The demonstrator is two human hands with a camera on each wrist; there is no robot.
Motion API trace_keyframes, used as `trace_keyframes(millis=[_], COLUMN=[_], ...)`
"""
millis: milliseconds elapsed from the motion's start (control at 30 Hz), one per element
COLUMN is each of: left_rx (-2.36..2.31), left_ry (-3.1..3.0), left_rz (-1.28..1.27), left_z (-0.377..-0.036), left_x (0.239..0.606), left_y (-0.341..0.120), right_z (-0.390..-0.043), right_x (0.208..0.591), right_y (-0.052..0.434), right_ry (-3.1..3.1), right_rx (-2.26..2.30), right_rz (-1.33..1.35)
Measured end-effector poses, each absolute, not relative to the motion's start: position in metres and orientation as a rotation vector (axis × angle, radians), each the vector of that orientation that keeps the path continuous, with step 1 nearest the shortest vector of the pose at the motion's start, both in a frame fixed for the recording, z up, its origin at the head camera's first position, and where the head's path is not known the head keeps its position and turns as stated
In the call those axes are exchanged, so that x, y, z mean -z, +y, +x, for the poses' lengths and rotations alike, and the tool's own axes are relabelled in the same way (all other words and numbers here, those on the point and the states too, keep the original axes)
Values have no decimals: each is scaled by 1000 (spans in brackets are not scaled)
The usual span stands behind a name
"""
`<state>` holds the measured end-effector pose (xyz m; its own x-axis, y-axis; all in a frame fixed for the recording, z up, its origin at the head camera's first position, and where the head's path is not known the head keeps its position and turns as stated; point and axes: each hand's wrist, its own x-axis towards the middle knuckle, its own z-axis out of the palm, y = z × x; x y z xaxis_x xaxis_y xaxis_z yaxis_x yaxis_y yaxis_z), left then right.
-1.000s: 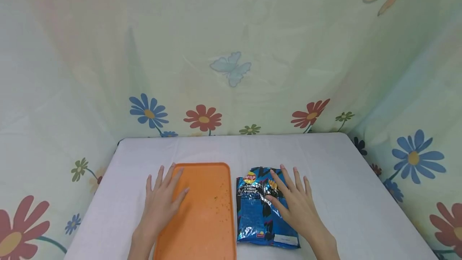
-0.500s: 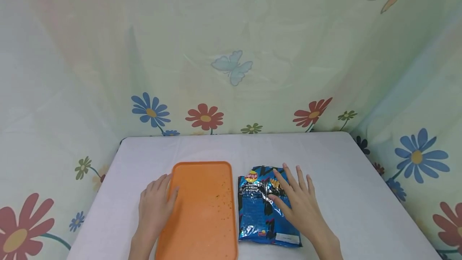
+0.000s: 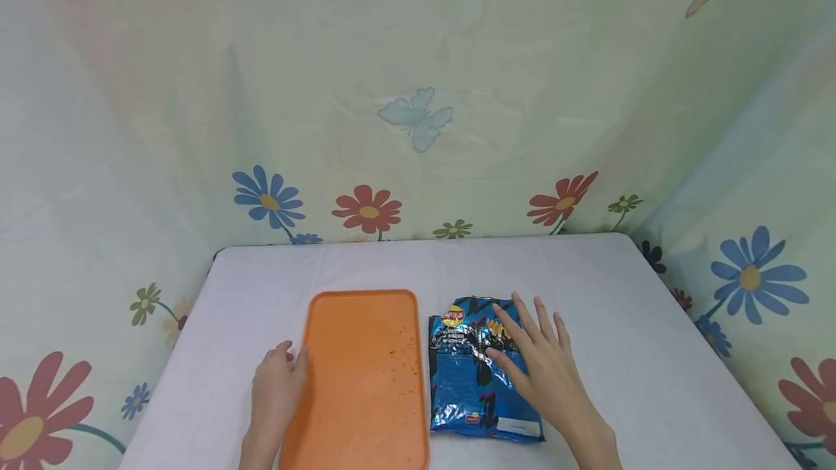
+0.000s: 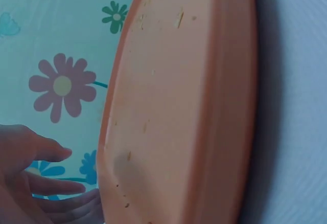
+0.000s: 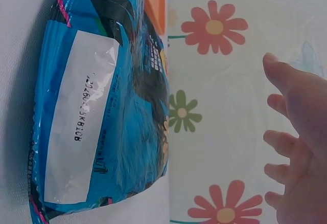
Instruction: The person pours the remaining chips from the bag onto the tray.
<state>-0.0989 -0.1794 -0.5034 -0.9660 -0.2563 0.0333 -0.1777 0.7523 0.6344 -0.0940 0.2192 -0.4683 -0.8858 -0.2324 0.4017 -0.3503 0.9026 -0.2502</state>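
Left hand now off the orange tray, fingers loosely curled beside it.

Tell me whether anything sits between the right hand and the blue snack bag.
Nothing visible does. The right hand lies spread directly over the blue snack bag, which rests on the white table beside the orange tray.

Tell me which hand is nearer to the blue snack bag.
Right. The right hand lies spread over the blue snack bag, at its right side. The left hand is at the left edge of the orange tray, which lies between it and the bag.
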Motion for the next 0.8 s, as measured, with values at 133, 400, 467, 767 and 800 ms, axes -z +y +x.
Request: trace_keyframes(millis=[133,400,467,767,800], left_rx=[1016,1032,1034,1050,1052], left_ry=[-2845,-2893,-2893,-2909,-2910], left_rz=[355,352,355,392,396], left_z=[-98,-99,-99,-101,-102], left_x=[507,513,514,517,517], left_y=[-181,-181,-180,-181,-181], right_z=[-93,-90,-90,-86,-85], right_x=[468,465,466,477,479], right_y=[217,218,218,222,223], right_ry=[-2707,-2701,-2687,-2634,-2636], right_rx=[-459,-526,-546,-672,-712], right_rz=[409,401,395,264,241])
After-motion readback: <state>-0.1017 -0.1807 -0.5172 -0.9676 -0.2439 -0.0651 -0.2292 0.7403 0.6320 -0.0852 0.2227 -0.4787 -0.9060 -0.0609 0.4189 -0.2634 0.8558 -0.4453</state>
